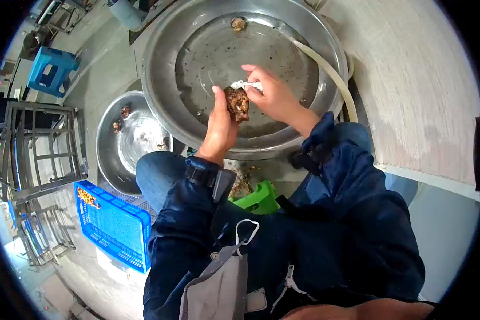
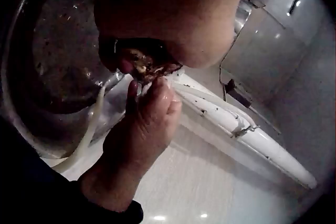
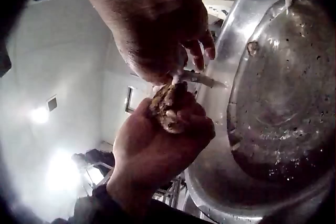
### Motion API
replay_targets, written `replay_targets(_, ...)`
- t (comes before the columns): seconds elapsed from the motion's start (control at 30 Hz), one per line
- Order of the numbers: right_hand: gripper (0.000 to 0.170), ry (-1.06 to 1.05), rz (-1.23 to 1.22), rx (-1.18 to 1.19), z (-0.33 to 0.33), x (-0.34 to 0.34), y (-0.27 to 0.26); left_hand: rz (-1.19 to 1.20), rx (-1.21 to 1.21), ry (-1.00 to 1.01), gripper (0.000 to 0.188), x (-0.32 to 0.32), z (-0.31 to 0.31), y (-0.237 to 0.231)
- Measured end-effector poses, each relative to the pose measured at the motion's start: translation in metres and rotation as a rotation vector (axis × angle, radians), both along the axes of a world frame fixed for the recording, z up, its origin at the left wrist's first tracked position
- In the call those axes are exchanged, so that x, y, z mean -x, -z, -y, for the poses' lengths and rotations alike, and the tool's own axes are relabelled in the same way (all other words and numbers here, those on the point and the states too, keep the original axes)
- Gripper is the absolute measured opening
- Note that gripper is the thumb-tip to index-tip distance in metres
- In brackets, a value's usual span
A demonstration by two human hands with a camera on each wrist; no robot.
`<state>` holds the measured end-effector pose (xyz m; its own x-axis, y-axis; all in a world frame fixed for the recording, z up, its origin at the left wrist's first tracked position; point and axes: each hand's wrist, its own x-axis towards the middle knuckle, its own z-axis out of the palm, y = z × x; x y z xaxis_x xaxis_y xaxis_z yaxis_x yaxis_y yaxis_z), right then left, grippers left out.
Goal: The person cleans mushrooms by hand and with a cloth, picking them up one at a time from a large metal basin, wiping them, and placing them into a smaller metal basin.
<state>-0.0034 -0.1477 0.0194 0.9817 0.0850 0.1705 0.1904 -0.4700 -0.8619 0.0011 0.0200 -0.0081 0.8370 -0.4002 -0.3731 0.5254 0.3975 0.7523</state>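
Note:
A brown, knobbly lump is gripped by the left hand over a large metal basin. The right hand pinches a small white tool against the lump's upper end. In the left wrist view the right hand meets the lump from below, its fingertips touching it. The right wrist view shows the left hand curled round the lump, with the right hand above. What the tool's tip touches cannot be made out.
A pale hose hangs over the basin's right rim; another lump lies at its far side. A smaller metal bowl with several pieces, a blue crate and a blue stool stand left. A green object is between the knees.

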Motion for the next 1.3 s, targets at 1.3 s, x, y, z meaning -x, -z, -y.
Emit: replay_targets(1.3, 0.019, -0.165, 0.391, 0.170, -0.001, 0.010, -0.007, -0.204, 0.002, -0.041, 0.067, -0.003, 0.008, -0.001)
